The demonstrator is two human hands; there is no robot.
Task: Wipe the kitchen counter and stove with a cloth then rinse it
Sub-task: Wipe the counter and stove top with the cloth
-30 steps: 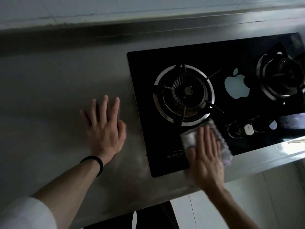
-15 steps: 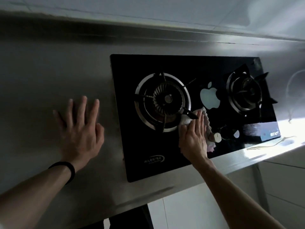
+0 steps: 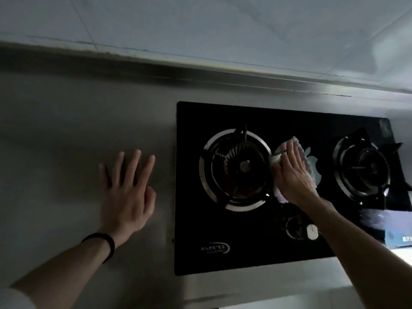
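Left hand [image 3: 127,192] lies flat on the steel counter [image 3: 55,130] with fingers straight and spread, holding nothing, just left of the black glass stove [image 3: 223,262]; there is a dark band [image 3: 101,244] on that wrist. Right hand [image 3: 292,175], fingers straight and together, presses the pale cloth [image 3: 309,168] onto the stove glass between left burner [image 3: 236,170] and right burner [image 3: 362,168], cloth edge right at the left burner's ring. White knob [image 3: 311,232] sits near the stove's front edge, beside the right forearm.

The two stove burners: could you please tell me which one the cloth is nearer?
The left burner: the cloth under the right hand lies right beside its ring, while the right burner stands clear.
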